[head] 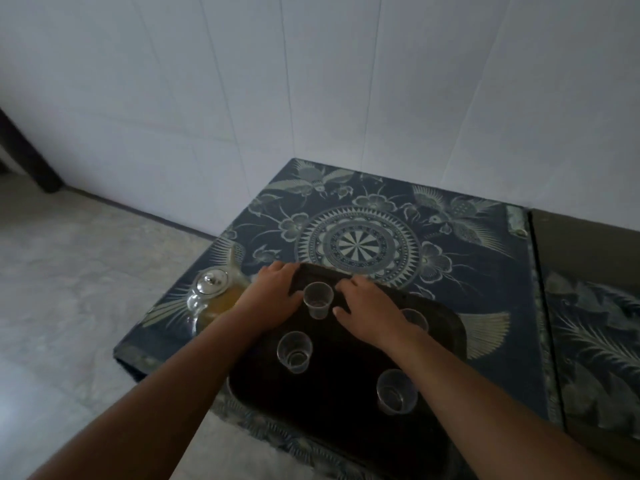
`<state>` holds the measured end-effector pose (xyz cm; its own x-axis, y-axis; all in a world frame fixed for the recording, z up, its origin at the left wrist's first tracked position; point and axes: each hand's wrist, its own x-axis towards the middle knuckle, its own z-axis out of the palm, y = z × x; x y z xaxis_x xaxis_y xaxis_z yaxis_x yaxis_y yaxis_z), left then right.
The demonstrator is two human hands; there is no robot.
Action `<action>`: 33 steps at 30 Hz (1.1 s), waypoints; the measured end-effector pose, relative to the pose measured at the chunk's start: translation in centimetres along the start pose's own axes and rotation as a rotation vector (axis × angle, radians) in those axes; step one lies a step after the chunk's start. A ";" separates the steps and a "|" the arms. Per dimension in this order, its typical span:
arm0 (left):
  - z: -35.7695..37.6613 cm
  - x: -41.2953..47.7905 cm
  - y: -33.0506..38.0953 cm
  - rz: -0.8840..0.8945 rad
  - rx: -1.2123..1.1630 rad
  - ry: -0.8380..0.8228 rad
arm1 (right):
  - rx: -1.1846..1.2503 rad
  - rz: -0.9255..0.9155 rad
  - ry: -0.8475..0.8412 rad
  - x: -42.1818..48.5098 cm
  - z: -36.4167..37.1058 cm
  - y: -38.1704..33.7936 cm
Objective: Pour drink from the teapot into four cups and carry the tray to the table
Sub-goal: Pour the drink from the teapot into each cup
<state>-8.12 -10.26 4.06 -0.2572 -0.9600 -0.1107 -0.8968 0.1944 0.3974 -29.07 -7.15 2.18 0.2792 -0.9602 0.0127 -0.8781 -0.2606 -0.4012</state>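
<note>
A dark rectangular tray (pixel 339 403) lies on a low table (pixel 478 271) with a blue patterned top. Several clear plastic cups stand on the tray: a far cup (pixel 318 301), a left cup (pixel 294 351), a near right cup (pixel 394 391) and a right cup (pixel 417 318) partly hidden by my wrist. A glass teapot (pixel 209 289) with a metal lid and yellow drink stands left of the tray. My left hand (pixel 273 292) rests on the tray's far left corner, fingers over the rim. My right hand (pixel 370 310) lies flat on the tray, right of the far cup.
White tiled walls (pixel 311 81) meet in a corner behind the table. Pale stone floor (pixel 69 271) lies to the left. A second patterned surface (pixel 595 323) adjoins the table on the right. A dark post (pixel 27 150) stands far left.
</note>
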 end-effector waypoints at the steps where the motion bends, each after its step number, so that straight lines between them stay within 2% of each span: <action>1: -0.6 -0.8 -1.1 -0.009 0.003 0.012 | -0.014 -0.015 0.000 0.4 0.2 -1.2; 9: -4.3 -7.0 -11.6 -0.112 0.016 0.056 | -0.135 -0.106 -0.008 2.8 3.8 -11.9; 17: -6.3 -12.0 -20.4 -0.081 -0.023 0.066 | -0.147 -0.034 -0.096 3.5 9.3 -21.4; 25: -7.1 -12.6 -25.1 -0.060 -0.054 0.000 | -0.123 0.070 -0.070 4.4 12.0 -25.2; 33: -6.1 -9.6 -26.1 -0.007 -0.078 -0.021 | -0.005 0.177 -0.045 5.9 13.7 -24.4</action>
<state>19.92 -7.30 0.34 -0.2593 -0.9566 -0.1326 -0.8680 0.1706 0.4663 -0.66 -5.05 -0.48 0.1367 -0.9857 -0.0987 -0.9171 -0.0883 -0.3888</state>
